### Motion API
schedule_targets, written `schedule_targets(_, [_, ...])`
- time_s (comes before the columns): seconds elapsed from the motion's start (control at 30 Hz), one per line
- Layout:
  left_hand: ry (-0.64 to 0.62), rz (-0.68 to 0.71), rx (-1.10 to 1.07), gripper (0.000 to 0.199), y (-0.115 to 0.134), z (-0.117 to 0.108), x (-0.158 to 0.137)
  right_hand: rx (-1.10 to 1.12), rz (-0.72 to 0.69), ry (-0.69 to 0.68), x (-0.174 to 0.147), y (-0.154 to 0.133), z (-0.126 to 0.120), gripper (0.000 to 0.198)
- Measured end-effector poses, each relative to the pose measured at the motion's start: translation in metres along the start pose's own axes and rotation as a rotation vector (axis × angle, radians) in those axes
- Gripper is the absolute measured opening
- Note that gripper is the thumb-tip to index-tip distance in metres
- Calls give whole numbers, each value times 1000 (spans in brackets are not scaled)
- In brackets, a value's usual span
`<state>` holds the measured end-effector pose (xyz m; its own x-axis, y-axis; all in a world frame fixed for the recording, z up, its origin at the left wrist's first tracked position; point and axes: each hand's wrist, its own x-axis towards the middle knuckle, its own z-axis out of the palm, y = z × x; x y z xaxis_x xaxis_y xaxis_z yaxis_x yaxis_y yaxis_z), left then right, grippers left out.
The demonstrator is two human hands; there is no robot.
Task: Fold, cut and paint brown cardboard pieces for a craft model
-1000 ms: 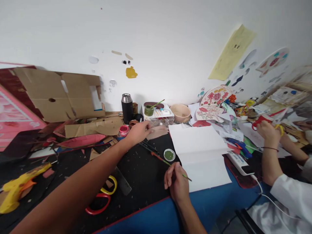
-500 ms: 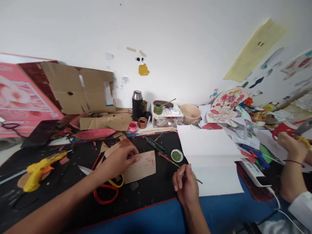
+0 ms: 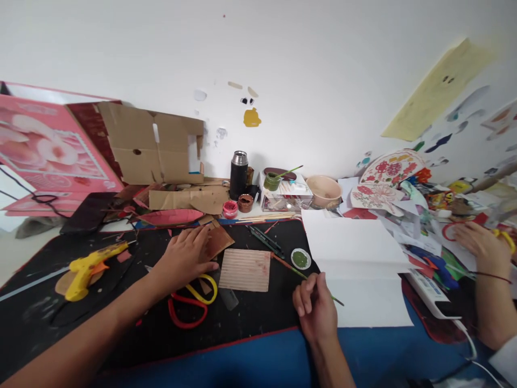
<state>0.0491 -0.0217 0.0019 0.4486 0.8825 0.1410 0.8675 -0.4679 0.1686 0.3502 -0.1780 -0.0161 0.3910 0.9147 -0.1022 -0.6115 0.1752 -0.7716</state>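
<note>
My left hand [image 3: 188, 254] lies palm down with its fingers stretched out, over scraps of brown cardboard [image 3: 220, 241]. Just right of its thumb, a rectangle of corrugated cardboard [image 3: 244, 270] lies flat on the black mat, with faint reddish marks on its right part. Scissors [image 3: 188, 313] with one red and one yellow handle loop lie below this hand, their blades mostly hidden by it. My right hand [image 3: 318, 308] is closed round a thin paintbrush [image 3: 290, 267], whose far end reaches the cardboard's right edge. Green paint fills a small round lid [image 3: 301, 258] above that hand.
A yellow glue gun [image 3: 86, 272] lies at left. Along the wall stand a black flask [image 3: 239, 175], a red paint pot [image 3: 230, 209], a green jar [image 3: 272, 181] and a beige bowl [image 3: 324, 189]. White paper [image 3: 363, 296] spreads rightward. A co-worker's hand [image 3: 480, 242] works at far right.
My left hand has let go of the corrugated cardboard and moved left onto the scraps, its fingers now spread. The view has swung slightly left. My right hand still holds the paintbrush.
</note>
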Motion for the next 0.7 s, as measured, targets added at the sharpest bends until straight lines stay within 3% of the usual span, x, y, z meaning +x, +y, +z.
schedule_targets(0.13, [-53,-52,19,84,-7,11,-5,51,36,-16,4,4,12,48])
schedule_targets(0.27, [-22,-56,1,76,-15,9,3,11,-14,-13,8,7,28,49])
schedule_targets(0.43, [190,-103,-245,78,-25,-16,0,-133,-150,38,15,10,38,52])
schedule_targets(0.5, [245,-19,-401,78,-15,-27,-12,-196,-192,50,18,14,42,52])
schedule_targets(0.63, [-68,299,-577,92,27,-34,-42,-338,-253,36,22,23,50,50])
schedule_targets(0.7, [-249,364,-610,104,48,-31,-50,-420,-306,47,24,23,55,50])
